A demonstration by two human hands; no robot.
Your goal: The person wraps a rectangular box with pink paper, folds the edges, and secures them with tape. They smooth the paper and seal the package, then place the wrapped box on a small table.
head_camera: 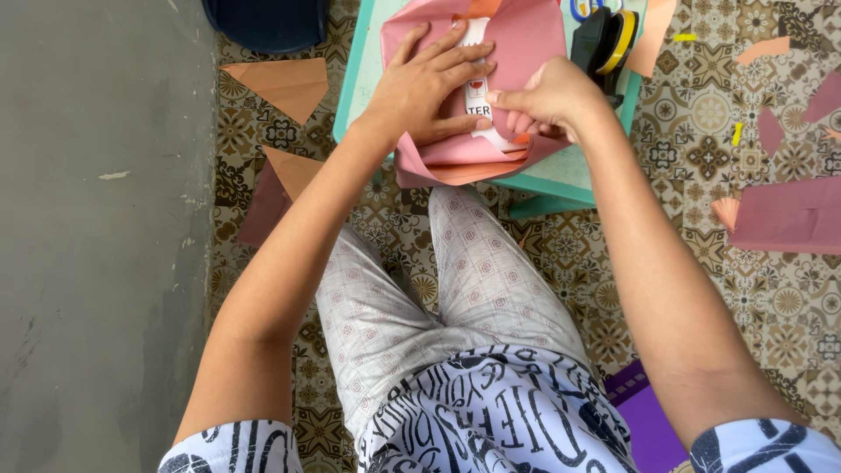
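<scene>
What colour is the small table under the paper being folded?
The small table is teal green; the head view shows it best.

The left hand (427,86) presses flat on folded pink paper (526,39) over a small teal table (355,79), while the right hand (547,95) pinches its edge.

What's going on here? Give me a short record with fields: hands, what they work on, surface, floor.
left hand: left hand pressed flat on pink paper
right hand: right hand pinching a fold of the paper beside a white box
surface: small teal table, with a black and yellow tape dispenser
floor: patterned tiles with paper scraps
</scene>
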